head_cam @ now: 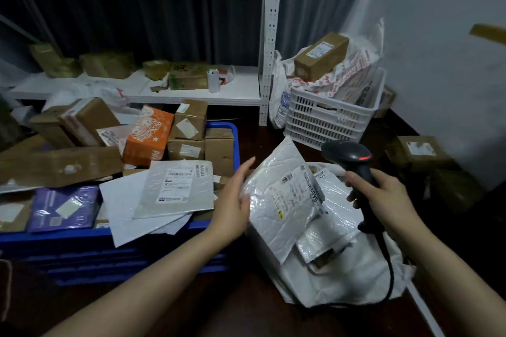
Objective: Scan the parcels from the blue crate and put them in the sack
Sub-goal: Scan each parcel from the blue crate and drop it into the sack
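Observation:
The blue crate (142, 252) at the left is heaped with cardboard boxes, an orange box (149, 135), a purple parcel (64, 206) and flat grey mailers (178, 189). To its right a white sack (356, 282) lies on the floor with white bubble mailers on top. My left hand (235, 200) holds the left edge of the largest white bubble mailer (276, 200), thumb on its face, label up. My right hand (383, 197) grips a black barcode scanner (353, 161) over the sack, its red light lit and its cable trailing down.
A white slatted basket (328, 115) full of parcels, with a long cardboard box (321, 56) on top, stands behind the sack. A white metal shelf (191, 90) with boxes runs along the back. More cardboard boxes (419, 150) sit at the right by the wall. The floor is dark.

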